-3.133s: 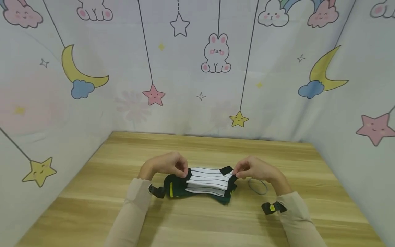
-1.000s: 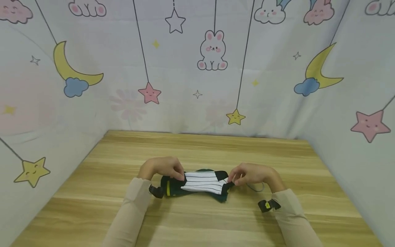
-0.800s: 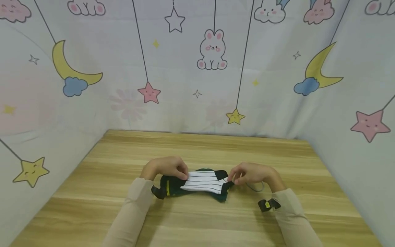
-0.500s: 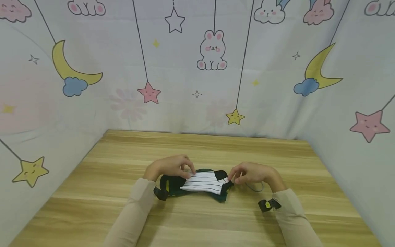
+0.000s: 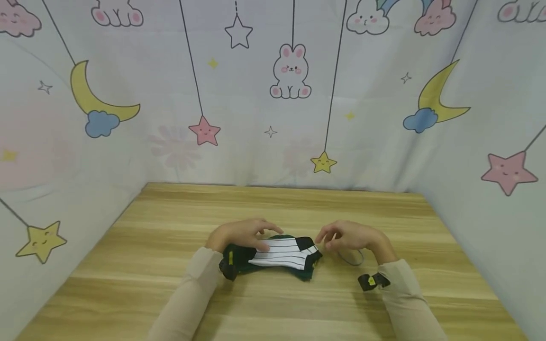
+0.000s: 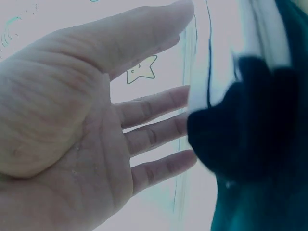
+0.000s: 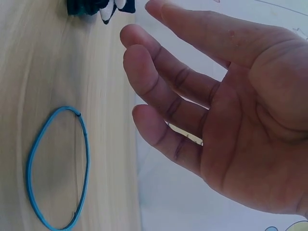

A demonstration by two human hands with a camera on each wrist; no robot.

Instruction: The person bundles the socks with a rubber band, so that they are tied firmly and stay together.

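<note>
With the striped sock (image 5: 277,255) as clock centre, a pale cloth wall (image 5: 251,106) stands round the wood-grain desk (image 5: 273,312), a printed moon (image 5: 78,90) at ten, and nearer at ten is the left hand (image 5: 244,234), its fingers extended and gripping nothing, though thumb contact with the fabric is hard to judge. The sock lies flat near mid-desk on a dark green sock (image 5: 304,274), which shows at nine and five. At two the right hand (image 5: 350,235) holds nothing, fingers loosely bent, with a blue loop (image 7: 88,154) on the desk at three.
</note>
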